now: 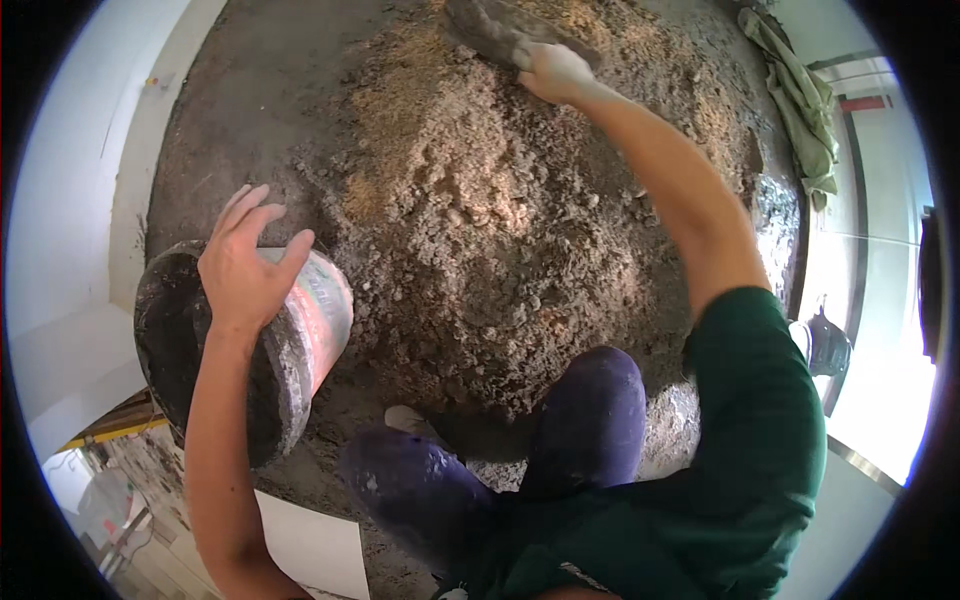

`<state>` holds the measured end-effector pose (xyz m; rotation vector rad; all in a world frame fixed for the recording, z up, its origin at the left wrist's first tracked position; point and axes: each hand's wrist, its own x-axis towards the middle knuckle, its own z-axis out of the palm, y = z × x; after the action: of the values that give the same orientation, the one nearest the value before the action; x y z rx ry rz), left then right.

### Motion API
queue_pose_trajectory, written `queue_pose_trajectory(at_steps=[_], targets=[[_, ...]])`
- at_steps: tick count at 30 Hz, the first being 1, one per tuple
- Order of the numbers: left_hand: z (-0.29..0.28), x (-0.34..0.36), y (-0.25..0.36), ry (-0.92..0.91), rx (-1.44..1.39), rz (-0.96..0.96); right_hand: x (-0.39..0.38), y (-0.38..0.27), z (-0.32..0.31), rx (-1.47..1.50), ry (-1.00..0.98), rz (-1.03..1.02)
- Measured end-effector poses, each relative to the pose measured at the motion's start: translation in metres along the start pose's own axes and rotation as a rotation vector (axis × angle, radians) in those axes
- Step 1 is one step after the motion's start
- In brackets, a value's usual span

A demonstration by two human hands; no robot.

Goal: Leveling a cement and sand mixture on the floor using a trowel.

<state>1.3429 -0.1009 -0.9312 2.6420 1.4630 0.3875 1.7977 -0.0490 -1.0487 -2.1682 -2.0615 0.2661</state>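
A dusty grey trowel (pixel 485 28) is in my right hand (pixel 556 74), its fingers closed round the handle, at the far side of a mortar heap. The heap (pixel 500 200) is crumbly, damp grey mortar with dry tan sand along its top and edges. My left hand (pixel 245 260) is open, fingers spread, over a bucket tipped on its side. I cannot tell whether it touches the bucket. The bucket (pixel 322 310) has a red and pale outer wall, and its dark, mortar-coated mouth faces left.
A grey concrete floor (pixel 265 90) surrounds the heap, with a white wall (pixel 75 180) on the left. A green cloth (pixel 795 100) hangs at the far right edge. My bent knees (pixel 590 410) are close to the heap's near side. A white board (pixel 312 545) lies behind the bucket.
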Motion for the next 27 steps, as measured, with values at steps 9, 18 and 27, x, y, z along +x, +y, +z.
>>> queue_pose_trajectory(at_steps=[9,18,27], targets=[[-0.001,-0.004,-0.007,0.045,0.018,-0.047,-0.059,-0.074,0.091,0.378,-1.071,-0.513],[-0.002,0.01,0.007,-0.02,-0.109,-0.008,0.006,0.051,0.048,-0.04,-0.096,-0.013],[0.003,0.009,0.0,-0.028,-0.033,0.035,-0.079,-0.027,0.132,-0.048,-0.755,-0.168]])
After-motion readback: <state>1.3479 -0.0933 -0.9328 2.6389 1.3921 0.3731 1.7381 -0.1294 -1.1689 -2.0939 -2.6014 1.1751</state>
